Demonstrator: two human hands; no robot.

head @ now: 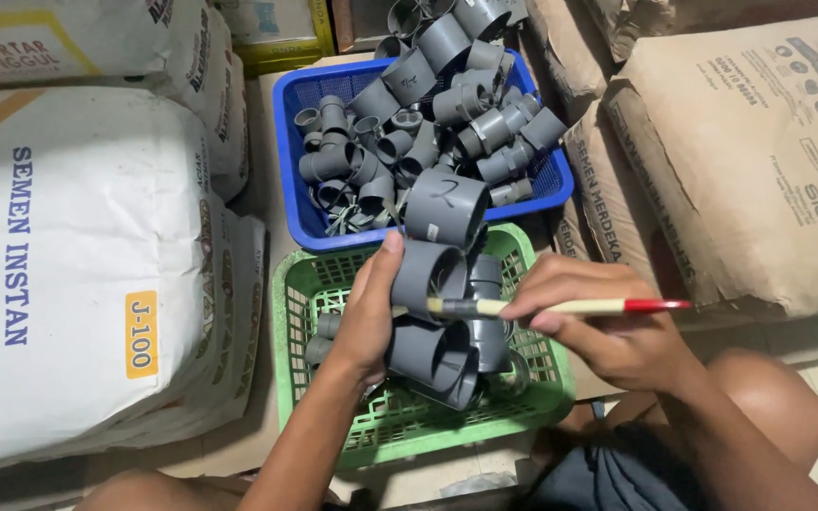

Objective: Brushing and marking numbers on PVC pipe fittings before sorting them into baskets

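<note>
My left hand grips a grey plastic pipe fitting above a green basket, thumb on its upper rim. My right hand pinches a small paintbrush with a pale handle and red end, held level. Its bristle tip touches the fitting's open mouth. Beneath, several more grey fittings lie in the green basket. A blue basket behind it is heaped with grey pipe fittings, one large coupling standing at its front edge.
White sacks are stacked at the left. Brown paper sacks lean at the right. A yellow-edged box stands at the back. My bare knee and dark shorts are at lower right.
</note>
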